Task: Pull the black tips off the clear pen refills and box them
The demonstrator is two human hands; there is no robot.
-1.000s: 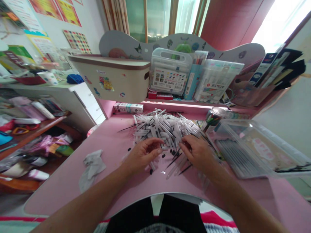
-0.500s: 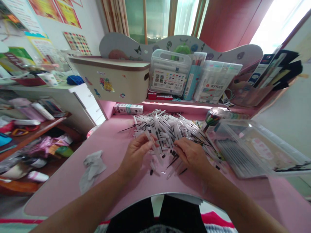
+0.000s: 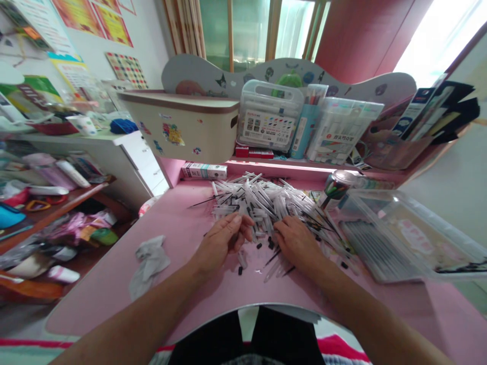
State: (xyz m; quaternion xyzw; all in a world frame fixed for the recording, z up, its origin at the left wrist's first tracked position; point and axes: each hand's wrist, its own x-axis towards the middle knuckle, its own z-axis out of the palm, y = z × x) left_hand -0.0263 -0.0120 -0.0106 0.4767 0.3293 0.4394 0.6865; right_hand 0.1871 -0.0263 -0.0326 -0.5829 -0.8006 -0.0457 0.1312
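A big heap of clear plastic pen barrels with black refills (image 3: 266, 200) lies in the middle of the pink desk (image 3: 182, 284). My left hand (image 3: 222, 241) rests at the heap's near left edge, fingers curled round a clear pen barrel. My right hand (image 3: 294, 243) sits at the heap's near right edge, palm down, fingers bent into the pens; what they hold is hidden. Small black caps (image 3: 239, 270) and loose refills (image 3: 276, 256) lie scattered between the two hands.
A crumpled grey cloth (image 3: 150, 258) lies on the desk's left. At right stands an open clear plastic case (image 3: 399, 238) beside a metal can (image 3: 335, 185). A cream storage bin (image 3: 186, 124) and marker boxes (image 3: 268, 119) stand on the back shelf. Cluttered shelves (image 3: 45, 192) fill the left.
Both hands have moved a little farther into the heap and closer together. My left hand has closed round a pen barrel.
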